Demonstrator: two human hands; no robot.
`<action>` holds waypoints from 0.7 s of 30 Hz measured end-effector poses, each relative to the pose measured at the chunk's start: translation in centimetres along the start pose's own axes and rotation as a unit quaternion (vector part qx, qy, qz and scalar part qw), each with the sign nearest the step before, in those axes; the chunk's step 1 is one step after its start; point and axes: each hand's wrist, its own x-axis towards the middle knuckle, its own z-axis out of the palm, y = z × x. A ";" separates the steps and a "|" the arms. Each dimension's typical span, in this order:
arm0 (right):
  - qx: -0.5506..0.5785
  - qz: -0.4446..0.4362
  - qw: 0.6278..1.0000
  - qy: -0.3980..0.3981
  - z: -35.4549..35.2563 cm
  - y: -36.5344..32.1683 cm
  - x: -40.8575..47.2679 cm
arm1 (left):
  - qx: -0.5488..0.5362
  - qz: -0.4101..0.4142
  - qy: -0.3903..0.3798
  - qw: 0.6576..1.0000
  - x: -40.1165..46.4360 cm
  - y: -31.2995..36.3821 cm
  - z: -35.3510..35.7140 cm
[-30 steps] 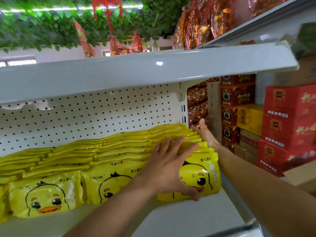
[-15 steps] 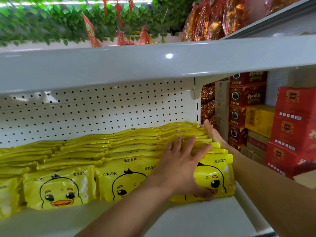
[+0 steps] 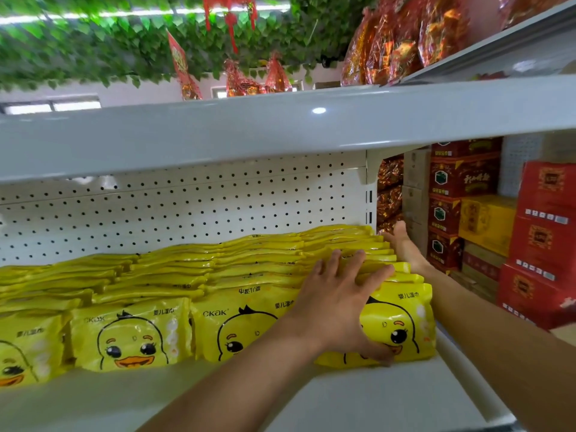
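Yellow wipe packs with a duck face stand in rows on a white shelf [image 3: 358,400]. My left hand [image 3: 336,307] lies on the rightmost row [image 3: 405,322], its fingers spread straight over the pack tops and its thumb against the lower front of the first pack. Reaching past the shelf's right end, my right hand [image 3: 402,244] presses flat against the row's right side near the back. Its fingertips are near the pegboard upright. More rows of the same packs [image 3: 237,325] fill the shelf to the left.
A white shelf board [image 3: 280,129] hangs low overhead, and a pegboard back wall [image 3: 187,207] closes the rear. Red cartons [image 3: 542,244] and a yellow carton [image 3: 486,222] are stacked to the right. Bare shelf surface lies in front of the packs.
Both hands stay on the rightmost row in nearly the same places. My view has shifted a little, so the shelf sits further right in the frame.
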 end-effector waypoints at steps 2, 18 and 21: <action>0.035 0.025 0.999 -0.006 -0.5 -0.1 -2.0 | 0.016 -0.001 0.001 1.000 -0.1 0.1 -0.3; 0.112 0.029 0.989 -0.089 -2.1 1.7 -7.6 | 0.133 0.062 0.171 0.974 -0.9 1.6 3.6; 0.099 0.026 0.992 -0.078 -1.6 1.5 -7.4 | 0.138 0.048 0.181 0.972 -0.6 1.7 3.9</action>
